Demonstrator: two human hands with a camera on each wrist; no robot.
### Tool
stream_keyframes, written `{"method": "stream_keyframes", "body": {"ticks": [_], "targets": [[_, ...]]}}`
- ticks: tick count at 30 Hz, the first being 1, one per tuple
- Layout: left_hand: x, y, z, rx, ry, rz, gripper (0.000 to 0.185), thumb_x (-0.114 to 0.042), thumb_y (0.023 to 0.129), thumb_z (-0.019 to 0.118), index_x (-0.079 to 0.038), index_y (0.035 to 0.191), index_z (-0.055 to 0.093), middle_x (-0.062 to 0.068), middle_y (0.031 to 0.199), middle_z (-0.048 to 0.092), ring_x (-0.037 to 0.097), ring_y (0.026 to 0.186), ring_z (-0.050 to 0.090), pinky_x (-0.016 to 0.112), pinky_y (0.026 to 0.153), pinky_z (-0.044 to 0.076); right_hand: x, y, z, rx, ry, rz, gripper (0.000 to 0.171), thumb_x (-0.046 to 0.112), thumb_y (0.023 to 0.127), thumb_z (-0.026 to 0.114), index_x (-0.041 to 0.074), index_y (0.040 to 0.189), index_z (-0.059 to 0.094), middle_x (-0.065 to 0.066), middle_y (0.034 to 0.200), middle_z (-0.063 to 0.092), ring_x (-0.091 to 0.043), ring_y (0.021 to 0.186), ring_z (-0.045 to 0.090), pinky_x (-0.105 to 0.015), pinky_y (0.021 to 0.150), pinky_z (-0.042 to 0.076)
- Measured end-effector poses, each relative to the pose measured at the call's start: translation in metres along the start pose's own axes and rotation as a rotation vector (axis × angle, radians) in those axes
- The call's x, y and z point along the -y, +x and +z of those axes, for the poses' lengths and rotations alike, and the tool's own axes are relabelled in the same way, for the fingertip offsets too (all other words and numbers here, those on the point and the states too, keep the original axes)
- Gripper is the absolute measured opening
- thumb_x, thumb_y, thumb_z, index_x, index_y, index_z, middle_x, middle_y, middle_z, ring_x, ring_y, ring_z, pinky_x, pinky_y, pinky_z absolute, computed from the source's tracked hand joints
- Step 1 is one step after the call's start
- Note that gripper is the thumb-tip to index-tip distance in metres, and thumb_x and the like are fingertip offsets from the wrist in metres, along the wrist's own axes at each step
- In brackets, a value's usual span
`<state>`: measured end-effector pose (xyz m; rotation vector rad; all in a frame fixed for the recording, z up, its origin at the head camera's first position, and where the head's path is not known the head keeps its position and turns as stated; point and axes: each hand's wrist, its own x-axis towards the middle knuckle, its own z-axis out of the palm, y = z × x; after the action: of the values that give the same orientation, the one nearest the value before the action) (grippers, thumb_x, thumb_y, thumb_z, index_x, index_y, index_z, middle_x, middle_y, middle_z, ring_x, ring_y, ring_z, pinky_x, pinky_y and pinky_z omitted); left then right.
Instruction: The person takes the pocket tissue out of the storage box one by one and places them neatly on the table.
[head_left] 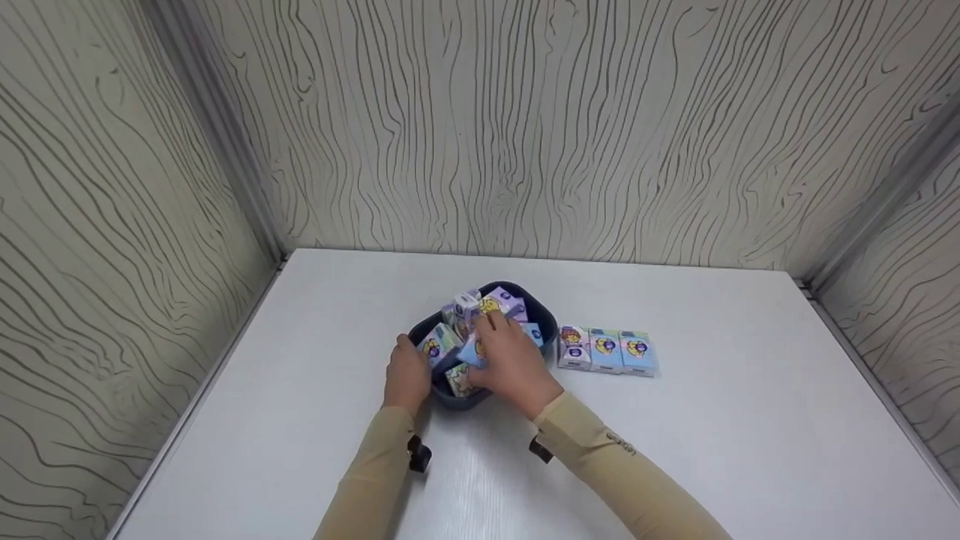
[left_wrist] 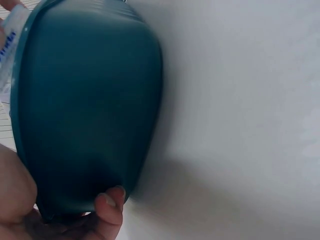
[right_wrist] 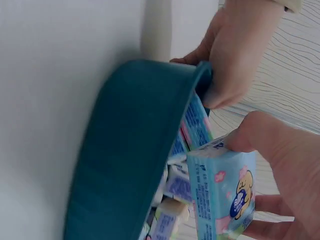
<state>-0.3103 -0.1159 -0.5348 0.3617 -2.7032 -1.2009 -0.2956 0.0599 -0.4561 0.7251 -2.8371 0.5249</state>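
Observation:
A dark teal plastic basin (head_left: 459,402) stands on the table, filled with several small tissue packs (head_left: 440,346) in pastel wrappers. My left hand (head_left: 407,374) grips the basin's left rim; in the right wrist view its thumb lies inside the wall and fingers outside. Above the basin's near side, my right hand (head_left: 516,367) pinches a light blue tissue pack (right_wrist: 225,187) with a cartoon puppy printed on it. That pack is tilted and raised at the rim, with other packs lying beneath it. Fingers partly cover it in the head view.
To the right of the basin, several tissue packs (head_left: 606,350) lie side by side in a row on the white table (head_left: 720,435). Wood-grain patterned panels (head_left: 495,127) wall in the table at the back and both sides.

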Motion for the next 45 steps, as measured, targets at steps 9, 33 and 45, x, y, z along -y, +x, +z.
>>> {"method": "stream_keyframes", "body": {"ticks": [9,33,45], "targets": [[0.001,-0.001,-0.001,0.011,-0.004,-0.001,0.043,-0.007,0.097,0.043,0.016,0.132,0.035,0.032,0.114,0.054,0.043,0.105,0.057,0.051,0.088,0.047,-0.040,-0.006,-0.032,-0.015,0.018,0.045,0.074,0.024,0.071,0.078,0.006,0.135,0.047,-0.014,0.129,0.046,-0.029,0.110,0.050,-0.043,0.085,0.049],[-0.001,0.000,-0.003,0.057,-0.033,-0.032,0.047,-0.010,0.099,0.039,0.016,0.137,0.030,0.033,0.120,0.051,0.043,0.110,0.055,0.051,0.092,0.045,-0.199,-0.051,-0.073,0.149,0.014,0.174,0.075,0.006,0.072,0.082,0.001,0.137,0.046,-0.020,0.131,0.042,-0.039,0.121,0.043,-0.054,0.102,0.037],[-0.001,0.000,-0.003,0.072,-0.037,-0.043,0.049,-0.009,0.099,0.039,0.016,0.139,0.026,0.033,0.125,0.049,0.043,0.113,0.053,0.051,0.093,0.044,-0.249,-0.079,-0.091,0.211,-0.021,0.218,0.075,-0.003,0.070,0.078,-0.005,0.136,0.043,-0.027,0.131,0.042,-0.048,0.122,0.039,-0.060,0.099,0.034]]}}
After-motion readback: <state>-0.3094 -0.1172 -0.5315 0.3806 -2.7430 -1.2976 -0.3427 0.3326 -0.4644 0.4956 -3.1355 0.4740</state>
